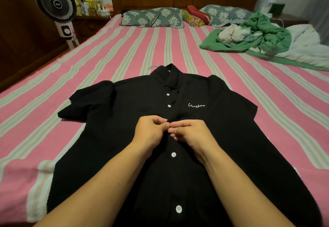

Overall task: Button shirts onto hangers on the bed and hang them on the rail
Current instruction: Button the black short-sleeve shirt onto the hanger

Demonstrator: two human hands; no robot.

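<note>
hands (pixel 150 130) (pixel 187 132) pinch black shirt (pixel 124 137) placket on striped bed (pixel 89 63).

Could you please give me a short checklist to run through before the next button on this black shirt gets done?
1. Black shirt lies flat, front up, on the bed: ok.
2. Hanger inside, hook showing past the collar: ok.
3. Left hand and right hand both pinch the placket: ok.
4. Button under the fingers fully through its hole: cannot tell.
5. Two upper buttons visible; fastened: cannot tell.
6. Lower buttons unobstructed: ok.
</note>
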